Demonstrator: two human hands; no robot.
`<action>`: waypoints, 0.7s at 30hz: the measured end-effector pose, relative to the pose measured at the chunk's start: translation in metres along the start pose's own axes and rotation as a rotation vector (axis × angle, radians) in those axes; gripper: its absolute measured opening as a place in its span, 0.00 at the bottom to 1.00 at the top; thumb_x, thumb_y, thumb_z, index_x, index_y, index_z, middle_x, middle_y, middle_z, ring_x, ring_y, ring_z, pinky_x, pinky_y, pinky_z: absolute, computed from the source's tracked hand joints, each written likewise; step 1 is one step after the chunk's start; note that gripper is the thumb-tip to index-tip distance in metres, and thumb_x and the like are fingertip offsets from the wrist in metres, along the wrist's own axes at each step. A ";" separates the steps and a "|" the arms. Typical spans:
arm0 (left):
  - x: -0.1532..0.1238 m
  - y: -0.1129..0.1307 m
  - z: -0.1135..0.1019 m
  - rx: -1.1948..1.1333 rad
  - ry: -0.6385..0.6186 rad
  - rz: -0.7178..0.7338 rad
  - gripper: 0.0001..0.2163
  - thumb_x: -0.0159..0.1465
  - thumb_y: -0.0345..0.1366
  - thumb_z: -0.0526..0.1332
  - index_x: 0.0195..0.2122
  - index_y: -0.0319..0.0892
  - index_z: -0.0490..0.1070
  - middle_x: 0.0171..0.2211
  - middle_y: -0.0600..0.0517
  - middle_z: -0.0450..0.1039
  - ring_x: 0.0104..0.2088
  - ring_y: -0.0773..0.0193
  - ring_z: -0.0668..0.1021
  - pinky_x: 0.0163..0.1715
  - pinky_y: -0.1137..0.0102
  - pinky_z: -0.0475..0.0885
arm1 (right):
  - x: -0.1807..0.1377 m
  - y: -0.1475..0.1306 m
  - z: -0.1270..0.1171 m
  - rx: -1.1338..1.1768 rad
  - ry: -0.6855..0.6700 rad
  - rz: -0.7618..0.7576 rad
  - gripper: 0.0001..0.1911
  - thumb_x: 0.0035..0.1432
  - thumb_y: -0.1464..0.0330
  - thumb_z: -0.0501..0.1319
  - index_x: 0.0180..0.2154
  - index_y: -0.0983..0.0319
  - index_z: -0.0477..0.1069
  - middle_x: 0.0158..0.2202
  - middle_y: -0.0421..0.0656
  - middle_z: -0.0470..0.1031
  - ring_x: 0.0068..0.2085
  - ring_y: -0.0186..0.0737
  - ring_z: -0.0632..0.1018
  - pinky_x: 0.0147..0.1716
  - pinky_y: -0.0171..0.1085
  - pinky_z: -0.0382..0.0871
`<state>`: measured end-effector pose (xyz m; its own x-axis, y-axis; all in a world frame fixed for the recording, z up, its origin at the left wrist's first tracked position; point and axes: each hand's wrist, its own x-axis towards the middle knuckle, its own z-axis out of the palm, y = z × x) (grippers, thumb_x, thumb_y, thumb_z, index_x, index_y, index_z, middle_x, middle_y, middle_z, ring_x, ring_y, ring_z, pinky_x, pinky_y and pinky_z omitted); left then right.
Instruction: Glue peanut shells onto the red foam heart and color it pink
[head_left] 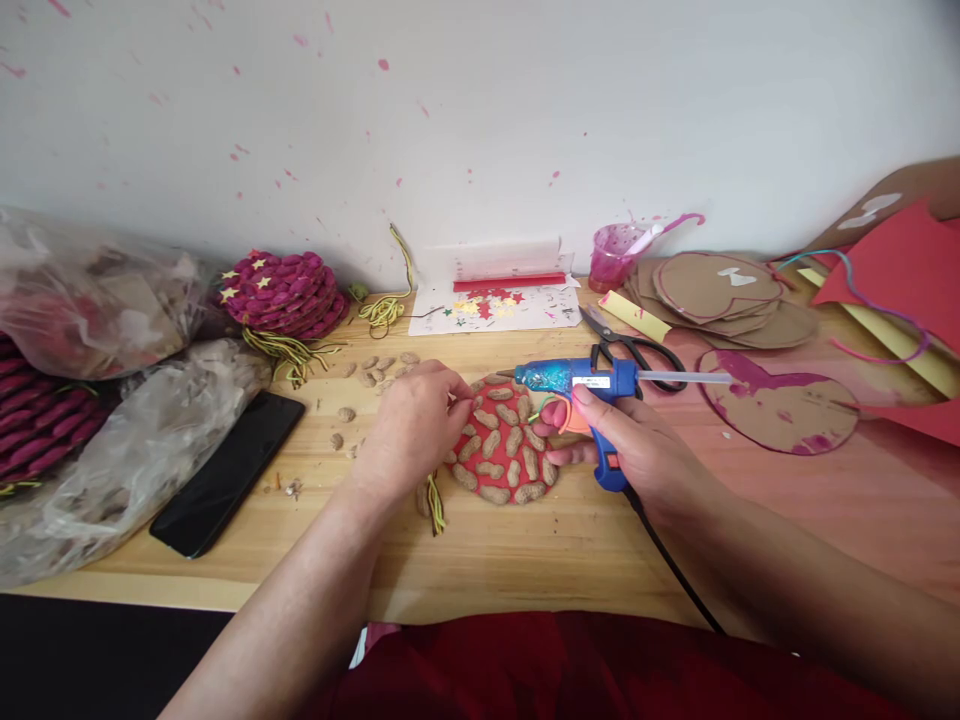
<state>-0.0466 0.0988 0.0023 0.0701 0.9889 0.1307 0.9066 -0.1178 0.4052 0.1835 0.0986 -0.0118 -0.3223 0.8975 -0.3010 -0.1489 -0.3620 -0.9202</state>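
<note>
My right hand (pixel 637 440) is wrapped round a blue hot glue gun (pixel 615 378), which points left with a clear glue stick out of its back. Its nozzle is over the far edge of a round red disc (pixel 501 472) with several unshelled peanuts (pixel 491 443) on it. At the disc's left side, the fingers of my left hand (pixel 416 420) are pinched together; what they hold, if anything, is hidden. Yellow-green and dark strings (pixel 436 505) stick out below that hand. Loose peanuts (pixel 369 378) lie on the wooden table beyond it.
Left are a black phone (pixel 229 475), plastic bags (pixel 161 445) and purple-painted peanut pieces (pixel 289 293). Behind lie star cutouts on white paper (pixel 427 318) and a stained cup (pixel 609 258). Black scissors (pixel 637 352), cardboard discs (pixel 712 285) and red sheets (pixel 892 270) are on the right.
</note>
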 end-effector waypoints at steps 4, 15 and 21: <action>0.000 0.001 0.000 0.000 -0.005 0.001 0.06 0.61 0.29 0.62 0.29 0.43 0.77 0.32 0.49 0.76 0.34 0.58 0.76 0.38 0.64 0.69 | 0.000 0.000 0.000 -0.003 0.002 0.001 0.19 0.58 0.50 0.67 0.33 0.60 0.78 0.38 0.46 0.79 0.44 0.48 0.83 0.35 0.40 0.83; 0.002 0.007 -0.002 0.041 -0.036 -0.057 0.06 0.60 0.28 0.62 0.27 0.42 0.76 0.32 0.49 0.77 0.34 0.58 0.77 0.37 0.65 0.69 | 0.002 -0.001 0.001 0.017 0.004 0.004 0.21 0.55 0.49 0.70 0.33 0.61 0.78 0.36 0.46 0.78 0.39 0.43 0.82 0.32 0.36 0.83; 0.004 0.002 -0.005 0.004 -0.054 -0.067 0.05 0.61 0.30 0.63 0.31 0.43 0.79 0.33 0.50 0.79 0.36 0.59 0.78 0.40 0.65 0.71 | 0.003 -0.003 0.001 0.081 0.021 0.007 0.20 0.54 0.50 0.71 0.32 0.61 0.76 0.34 0.45 0.78 0.38 0.43 0.83 0.29 0.35 0.82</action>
<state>-0.0470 0.1019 0.0084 0.0314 0.9980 0.0544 0.9115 -0.0509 0.4082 0.1823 0.1024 -0.0096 -0.3041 0.8998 -0.3130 -0.2223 -0.3865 -0.8951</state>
